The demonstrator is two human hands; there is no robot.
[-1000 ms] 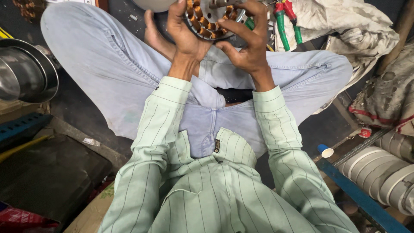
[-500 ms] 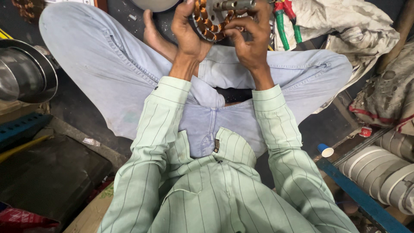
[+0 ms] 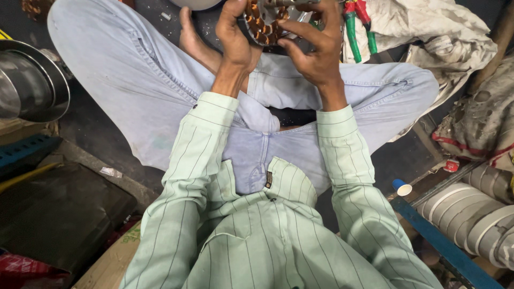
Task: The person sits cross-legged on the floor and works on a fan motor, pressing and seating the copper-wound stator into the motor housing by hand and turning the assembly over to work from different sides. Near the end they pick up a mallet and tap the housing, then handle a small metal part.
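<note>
I sit cross-legged on the floor in light blue jeans and a pale green striped shirt. Both hands hold a round metal motor stator (image 3: 265,21) with copper windings, up at the top edge of the view above my lap. My left hand (image 3: 235,40) grips its left rim, thumb on the face. My right hand (image 3: 318,48) grips the right side, fingers curled over the top. The stator's upper part is cut off by the frame.
Pliers with red and green handles (image 3: 356,27) lie on the floor by my right knee, beside a dirty white cloth (image 3: 444,32). A steel bowl (image 3: 29,85) stands at the left. Grey pipes (image 3: 476,214) and a blue bar (image 3: 444,246) lie at the right.
Both hands have lifted the stator slightly farther toward the top edge and turned it a little; my right fingers have shifted over its top.
</note>
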